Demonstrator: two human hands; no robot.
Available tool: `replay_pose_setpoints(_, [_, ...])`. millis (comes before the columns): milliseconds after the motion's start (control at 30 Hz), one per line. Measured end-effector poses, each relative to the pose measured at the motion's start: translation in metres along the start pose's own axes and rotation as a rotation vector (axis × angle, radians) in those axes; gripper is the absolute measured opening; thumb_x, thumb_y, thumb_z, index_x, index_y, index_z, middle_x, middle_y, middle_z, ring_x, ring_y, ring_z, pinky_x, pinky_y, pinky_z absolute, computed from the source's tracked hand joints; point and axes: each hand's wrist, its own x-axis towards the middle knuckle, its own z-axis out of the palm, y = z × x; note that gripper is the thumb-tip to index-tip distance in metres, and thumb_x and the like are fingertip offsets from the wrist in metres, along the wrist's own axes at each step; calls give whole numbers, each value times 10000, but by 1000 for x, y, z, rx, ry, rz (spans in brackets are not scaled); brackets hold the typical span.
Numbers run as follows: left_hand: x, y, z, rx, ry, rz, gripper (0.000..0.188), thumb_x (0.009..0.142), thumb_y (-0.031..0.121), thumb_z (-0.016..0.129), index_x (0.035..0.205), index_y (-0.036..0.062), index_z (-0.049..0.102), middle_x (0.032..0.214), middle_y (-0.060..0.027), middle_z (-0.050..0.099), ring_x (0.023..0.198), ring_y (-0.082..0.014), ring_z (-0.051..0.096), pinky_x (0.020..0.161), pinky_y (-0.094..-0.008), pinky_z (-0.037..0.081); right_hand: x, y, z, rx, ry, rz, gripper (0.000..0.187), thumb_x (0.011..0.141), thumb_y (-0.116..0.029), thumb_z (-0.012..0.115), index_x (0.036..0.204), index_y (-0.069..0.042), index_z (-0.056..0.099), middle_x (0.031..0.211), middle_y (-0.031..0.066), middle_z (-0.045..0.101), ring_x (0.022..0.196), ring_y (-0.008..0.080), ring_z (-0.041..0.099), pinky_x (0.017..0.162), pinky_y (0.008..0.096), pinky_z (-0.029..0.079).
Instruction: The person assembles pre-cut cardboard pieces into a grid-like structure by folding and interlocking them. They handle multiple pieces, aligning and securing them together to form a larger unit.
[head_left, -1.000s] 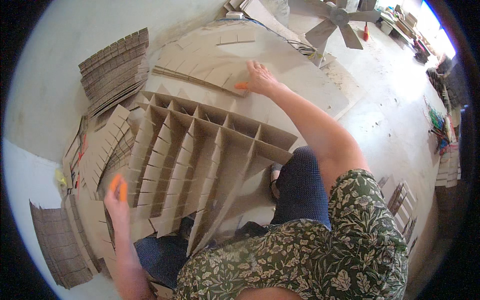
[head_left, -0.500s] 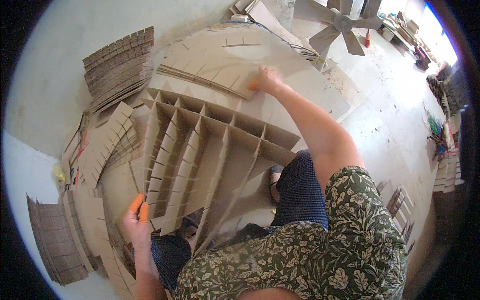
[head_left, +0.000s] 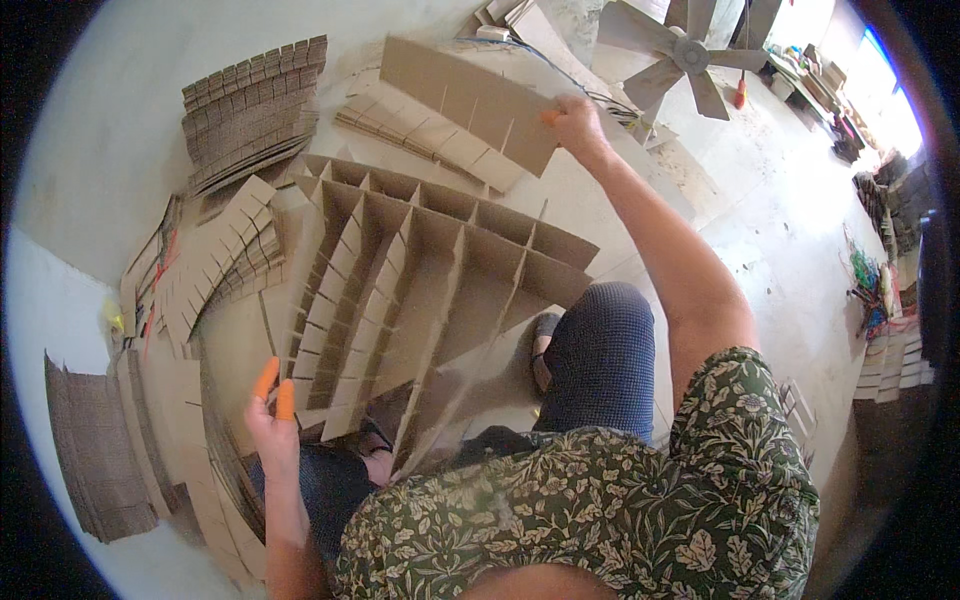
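In front of me stands a partly assembled cardboard divider grid (head_left: 450, 222), its long slotted strips crossed by two panels at the far end. My left hand (head_left: 272, 425), with orange covers on thumb and finger, is at the near end of the grid's leftmost cardboard strip (head_left: 305, 290) and seems to pinch it. Out to the far right, my right hand (head_left: 580, 125) grips the right end of a wide slotted cardboard panel (head_left: 455, 98). That panel is tilted up above a stack of slotted cardboard panels (head_left: 425, 135) beyond the grid.
Bundles of slotted cardboard (head_left: 255, 115) lean by the wall at far left, with more loose strips (head_left: 225, 255) and another stack (head_left: 95, 450) nearer. A fan (head_left: 690, 55) stands at the far right, a blue cable (head_left: 560, 68) beside it.
My right hand has lifted one panel off the stack, moving up and away to the right. My left hand stays at the grid's near left end.
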Motion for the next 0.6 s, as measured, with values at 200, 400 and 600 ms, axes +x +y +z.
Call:
replay_pose_setpoints(200, [-9,-7,0,-7,105,106,374,906,65,599,1261,-32,532,1240,-106,577,1092,-171,546,933,-297,429,-90,-78,-72,166,142,-1,181,873,-149,630,901,30,634,678,84,603,625,100,534,543,295,443])
replay_pose_setpoints(400, [2,72,24,-128,82,327,372,888,67,627,1244,-3,548,1204,-110,593,1083,-181,566,895,-311,458,-176,-131,-85,537,44,91,141,910,-127,589,923,4,638,736,14,610,648,105,552,549,263,448])
replay_pose_setpoints(600, [20,121,83,-1071,-458,-115,225,891,147,645,1081,31,619,1017,-77,650,918,-161,622,799,-275,502,-239,-160,-41,898,-166,281,134,925,-144,581,909,-21,632,782,1,632,667,86,582,568,245,482])
